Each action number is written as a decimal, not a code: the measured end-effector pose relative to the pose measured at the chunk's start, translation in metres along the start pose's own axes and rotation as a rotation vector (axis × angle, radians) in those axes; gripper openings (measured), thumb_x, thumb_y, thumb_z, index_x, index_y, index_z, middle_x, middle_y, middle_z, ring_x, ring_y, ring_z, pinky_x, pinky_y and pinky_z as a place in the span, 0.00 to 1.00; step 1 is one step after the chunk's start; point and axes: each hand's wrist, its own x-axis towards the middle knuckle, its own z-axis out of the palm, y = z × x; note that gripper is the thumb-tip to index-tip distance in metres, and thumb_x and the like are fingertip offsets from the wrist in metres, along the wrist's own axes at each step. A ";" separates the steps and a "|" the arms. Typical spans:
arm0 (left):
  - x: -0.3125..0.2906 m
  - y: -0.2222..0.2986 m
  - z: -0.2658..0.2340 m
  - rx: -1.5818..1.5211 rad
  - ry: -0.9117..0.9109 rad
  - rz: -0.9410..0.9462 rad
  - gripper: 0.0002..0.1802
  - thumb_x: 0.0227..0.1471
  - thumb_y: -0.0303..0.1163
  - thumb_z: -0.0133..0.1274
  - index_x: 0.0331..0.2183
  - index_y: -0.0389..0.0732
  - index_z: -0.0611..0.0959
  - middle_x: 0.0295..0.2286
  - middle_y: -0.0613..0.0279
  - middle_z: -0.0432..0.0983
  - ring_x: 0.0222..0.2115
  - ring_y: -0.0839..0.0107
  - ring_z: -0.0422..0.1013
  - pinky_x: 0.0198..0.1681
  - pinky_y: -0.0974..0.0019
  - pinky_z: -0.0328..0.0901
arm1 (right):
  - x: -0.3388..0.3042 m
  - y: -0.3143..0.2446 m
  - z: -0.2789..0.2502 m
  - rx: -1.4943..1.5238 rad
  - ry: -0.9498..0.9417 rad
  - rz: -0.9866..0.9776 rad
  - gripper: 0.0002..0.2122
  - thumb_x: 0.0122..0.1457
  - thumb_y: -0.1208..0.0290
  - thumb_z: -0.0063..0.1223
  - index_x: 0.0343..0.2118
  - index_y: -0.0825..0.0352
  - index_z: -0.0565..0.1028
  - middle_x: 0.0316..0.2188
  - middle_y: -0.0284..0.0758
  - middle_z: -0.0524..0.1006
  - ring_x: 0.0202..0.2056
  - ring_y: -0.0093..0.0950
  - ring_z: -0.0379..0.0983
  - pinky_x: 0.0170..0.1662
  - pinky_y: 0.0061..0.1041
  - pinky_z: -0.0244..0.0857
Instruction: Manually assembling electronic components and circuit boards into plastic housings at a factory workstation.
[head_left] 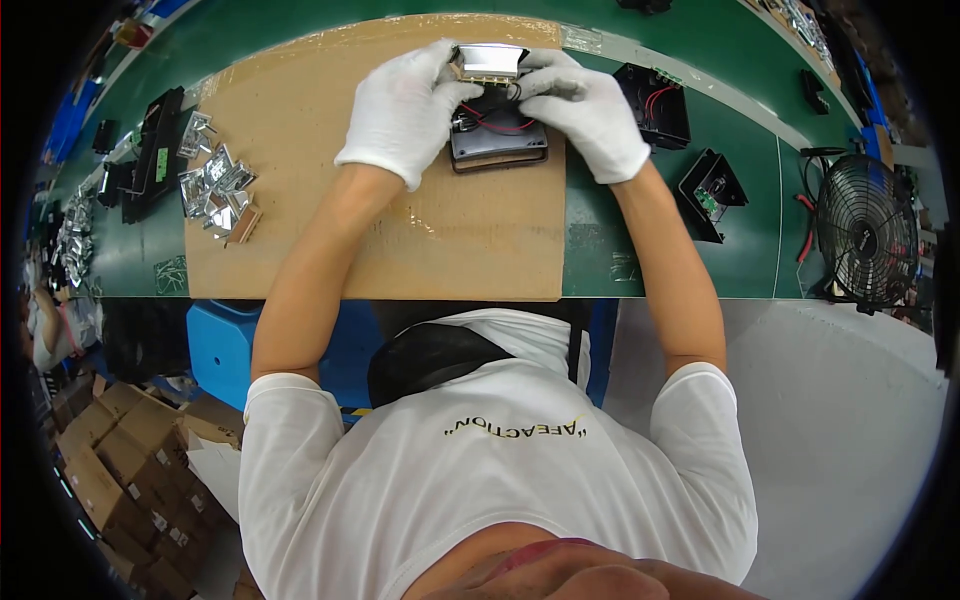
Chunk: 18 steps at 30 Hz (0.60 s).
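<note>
Both my hands wear white gloves and meet over a cardboard sheet. Between them is a shiny silver reflector with a black edge. My left hand grips its left side, thumb and fingers closed on it. At its right side, the fingers of my right hand are bent and pinching; they hold the same part near its lower edge. Just below lies a black plastic housing, with red and black wires running up toward the reflector. My fingers hide part of the wires and the reflector's sides.
Several loose silver reflectors lie at the cardboard's left, beside a black housing. On the green table at right are an open black box, a black housing with a circuit board, red-handled pliers and a fan.
</note>
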 end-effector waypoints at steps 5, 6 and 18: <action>-0.004 0.000 0.005 0.077 0.006 0.076 0.10 0.52 0.29 0.61 0.39 0.39 0.83 0.28 0.59 0.82 0.27 0.59 0.75 0.36 0.58 0.70 | 0.000 0.007 0.021 -0.427 0.143 -0.179 0.12 0.53 0.75 0.64 0.41 0.71 0.82 0.40 0.33 0.82 0.37 0.29 0.76 0.46 0.23 0.70; -0.004 0.001 0.005 0.082 -0.003 0.063 0.10 0.52 0.29 0.61 0.39 0.39 0.83 0.28 0.59 0.81 0.26 0.59 0.75 0.35 0.59 0.70 | 0.001 0.004 0.025 -0.451 0.205 -0.286 0.13 0.52 0.76 0.64 0.42 0.70 0.82 0.39 0.33 0.82 0.36 0.29 0.77 0.45 0.24 0.70; -0.009 0.006 -0.025 -0.143 -0.200 -0.120 0.08 0.53 0.31 0.61 0.37 0.43 0.84 0.25 0.61 0.80 0.25 0.65 0.74 0.36 0.61 0.70 | -0.002 -0.017 0.017 -0.840 0.044 -0.481 0.20 0.46 0.77 0.64 0.46 0.59 0.82 0.36 0.32 0.84 0.30 0.32 0.78 0.37 0.27 0.73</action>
